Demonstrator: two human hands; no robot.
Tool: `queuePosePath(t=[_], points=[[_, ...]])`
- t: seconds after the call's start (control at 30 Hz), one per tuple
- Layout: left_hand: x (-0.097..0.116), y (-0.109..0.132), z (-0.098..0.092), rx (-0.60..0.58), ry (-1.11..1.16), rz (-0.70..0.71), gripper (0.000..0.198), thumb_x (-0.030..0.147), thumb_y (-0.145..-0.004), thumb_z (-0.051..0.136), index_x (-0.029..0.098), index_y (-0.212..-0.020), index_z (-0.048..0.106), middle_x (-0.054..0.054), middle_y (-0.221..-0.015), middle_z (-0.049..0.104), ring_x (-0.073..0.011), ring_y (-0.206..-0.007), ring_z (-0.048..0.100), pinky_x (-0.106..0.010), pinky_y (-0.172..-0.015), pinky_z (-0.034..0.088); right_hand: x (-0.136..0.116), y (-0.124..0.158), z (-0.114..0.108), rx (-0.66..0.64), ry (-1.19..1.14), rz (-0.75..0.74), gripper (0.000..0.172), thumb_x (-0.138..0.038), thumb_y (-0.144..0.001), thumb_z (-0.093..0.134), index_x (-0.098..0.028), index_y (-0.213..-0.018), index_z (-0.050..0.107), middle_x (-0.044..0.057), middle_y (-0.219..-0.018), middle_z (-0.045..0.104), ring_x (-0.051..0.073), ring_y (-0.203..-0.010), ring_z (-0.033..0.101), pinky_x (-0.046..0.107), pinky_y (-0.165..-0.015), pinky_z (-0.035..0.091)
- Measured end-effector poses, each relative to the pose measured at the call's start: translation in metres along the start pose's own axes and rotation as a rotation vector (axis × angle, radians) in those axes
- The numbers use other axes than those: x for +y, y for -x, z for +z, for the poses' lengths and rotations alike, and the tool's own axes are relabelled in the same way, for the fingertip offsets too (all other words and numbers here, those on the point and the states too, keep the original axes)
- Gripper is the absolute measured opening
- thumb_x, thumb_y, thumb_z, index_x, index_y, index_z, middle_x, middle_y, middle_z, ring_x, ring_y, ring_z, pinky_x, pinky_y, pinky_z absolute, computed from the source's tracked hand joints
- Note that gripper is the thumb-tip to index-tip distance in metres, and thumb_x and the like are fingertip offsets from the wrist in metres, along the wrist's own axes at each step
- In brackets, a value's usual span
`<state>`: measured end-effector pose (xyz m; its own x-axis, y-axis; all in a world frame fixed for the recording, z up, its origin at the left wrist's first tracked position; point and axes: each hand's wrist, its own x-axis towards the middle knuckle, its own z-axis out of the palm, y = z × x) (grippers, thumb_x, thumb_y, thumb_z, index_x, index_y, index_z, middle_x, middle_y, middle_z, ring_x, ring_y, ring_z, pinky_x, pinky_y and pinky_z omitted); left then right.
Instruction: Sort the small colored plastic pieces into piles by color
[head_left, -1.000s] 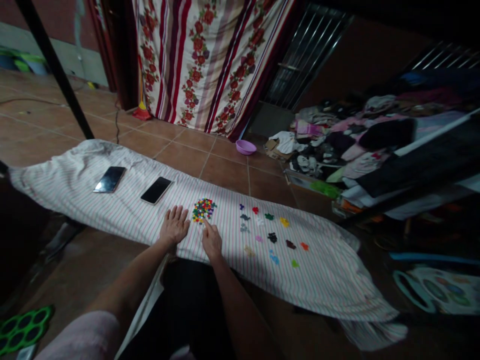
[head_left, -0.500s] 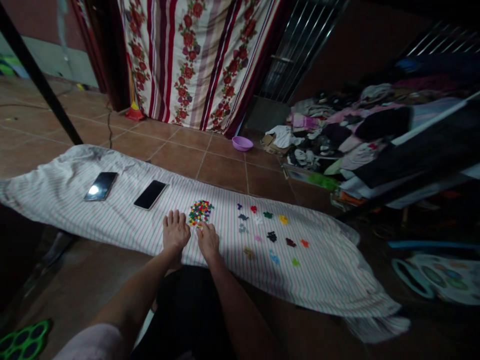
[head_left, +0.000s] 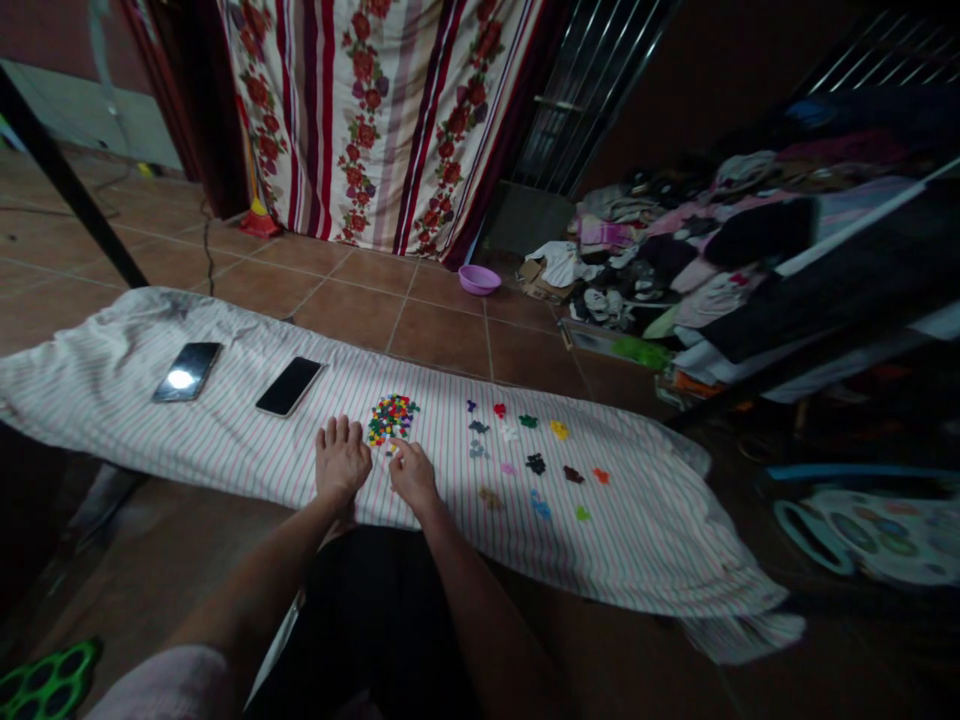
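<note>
A mixed heap of small coloured pieces lies on the striped cloth. My left hand rests flat just left of the heap, fingers spread and holding nothing. At the heap's lower right edge is my right hand, its fingers curled and the index fingertip near a few stray pieces; whether it pinches one is too small to tell. To the right, pieces lie in single-colour groups, among them red, yellow, black, tan and light blue.
Two phones lie on the cloth at the left, one with a glare spot, one dark. Beyond the cloth, a purple basin stands on the tiled floor. Piled clothes fill the right back, and a floral curtain hangs behind.
The whole view has shifted slightly, moving the scene a little left. My right fingers have drawn slightly away from the heap, showing stray pieces at its lower edge. My left hand stays flat.
</note>
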<state>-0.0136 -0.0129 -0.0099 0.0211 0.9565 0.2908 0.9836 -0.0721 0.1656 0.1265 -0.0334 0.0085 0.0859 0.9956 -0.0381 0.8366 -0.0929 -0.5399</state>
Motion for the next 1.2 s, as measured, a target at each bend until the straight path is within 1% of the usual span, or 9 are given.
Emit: queuePosePath(t=[0.17,0.37,0.43,0.5,0.63,0.8,0.93,1.07,1.2], points=[[0.001,0.0,-0.002,0.003,0.026,-0.016,0.046,0.026,-0.09,0.038,0.014,-0.128,0.06,-0.018,-0.145,0.053,-0.0339,-0.139,0.043,-0.053,-0.114,0.031,-0.002,-0.006,-0.002,0.008,0.022,-0.014,0.034,-0.014,-0.087,0.053,-0.024,-0.118,0.063,0.005,-0.102,0.067,0.016,-0.09,0.065,0.025,-0.078,0.047],[0.002,-0.001,-0.004,-0.011,0.048,-0.021,0.047,0.027,-0.089,0.038,0.013,-0.128,0.06,-0.019,-0.145,0.053,-0.035,-0.14,0.041,-0.054,-0.114,0.031,0.0,-0.011,-0.003,0.002,-0.048,-0.029,0.016,-0.02,-0.093,0.049,-0.022,-0.107,0.059,0.0,-0.09,0.067,0.012,-0.073,0.061,0.021,-0.065,0.045],[0.002,-0.001,-0.005,-0.015,0.055,-0.025,0.046,0.027,-0.089,0.038,0.013,-0.128,0.06,-0.018,-0.145,0.053,-0.0344,-0.141,0.041,-0.054,-0.115,0.03,0.002,-0.011,-0.003,0.008,-0.06,-0.035,0.017,-0.02,-0.095,0.045,-0.022,-0.105,0.059,0.0,-0.09,0.067,0.012,-0.073,0.061,0.021,-0.065,0.045],[0.001,-0.001,-0.005,-0.015,0.049,-0.024,0.046,0.026,-0.089,0.038,0.013,-0.127,0.06,-0.018,-0.145,0.053,-0.0345,-0.141,0.041,-0.053,-0.115,0.029,0.004,-0.011,-0.002,0.008,-0.059,-0.053,0.018,-0.019,-0.096,0.044,-0.021,-0.104,0.06,0.002,-0.094,0.068,0.013,-0.078,0.062,0.022,-0.069,0.046],[0.001,-0.001,-0.002,-0.019,0.009,-0.011,0.047,0.027,-0.09,0.037,0.013,-0.129,0.059,-0.018,-0.145,0.052,-0.0357,-0.14,0.041,-0.053,-0.114,0.03,0.005,-0.011,0.0,0.013,-0.044,-0.075,0.02,-0.019,-0.093,0.052,-0.022,-0.11,0.062,0.002,-0.096,0.069,0.015,-0.089,0.063,0.024,-0.079,0.047],[0.0,0.0,-0.001,-0.013,-0.02,0.0,0.047,0.028,-0.091,0.036,0.014,-0.129,0.059,-0.017,-0.145,0.053,-0.0357,-0.139,0.042,-0.053,-0.114,0.031,0.006,-0.01,0.0,0.01,-0.1,-0.019,0.021,-0.021,-0.091,0.054,-0.023,-0.109,0.063,-0.002,-0.085,0.066,0.013,-0.078,0.062,0.022,-0.071,0.048],[0.001,0.0,-0.003,-0.015,-0.024,0.004,0.046,0.027,-0.09,0.037,0.015,-0.128,0.059,-0.017,-0.145,0.053,-0.0347,-0.139,0.042,-0.053,-0.114,0.031,0.002,-0.009,-0.001,0.013,-0.095,0.019,0.02,-0.02,-0.09,0.052,-0.024,-0.106,0.064,-0.003,-0.084,0.065,0.011,-0.072,0.061,0.021,-0.066,0.047],[0.002,0.0,-0.006,-0.031,-0.023,-0.007,0.046,0.028,-0.09,0.037,0.014,-0.129,0.058,-0.016,-0.145,0.053,-0.0346,-0.139,0.042,-0.052,-0.114,0.031,-0.003,-0.01,-0.002,0.01,-0.045,0.043,0.022,-0.021,-0.088,0.056,-0.023,-0.109,0.064,-0.001,-0.086,0.067,0.012,-0.076,0.061,0.022,-0.071,0.045],[0.002,0.0,-0.007,-0.031,-0.031,0.001,0.046,0.028,-0.091,0.035,0.013,-0.128,0.059,-0.016,-0.145,0.053,-0.0357,-0.138,0.042,-0.052,-0.114,0.031,-0.004,-0.008,-0.001,0.036,-0.032,0.049,0.019,-0.019,-0.087,0.056,-0.024,-0.103,0.066,0.0,-0.09,0.068,0.014,-0.087,0.063,0.023,-0.078,0.044]])
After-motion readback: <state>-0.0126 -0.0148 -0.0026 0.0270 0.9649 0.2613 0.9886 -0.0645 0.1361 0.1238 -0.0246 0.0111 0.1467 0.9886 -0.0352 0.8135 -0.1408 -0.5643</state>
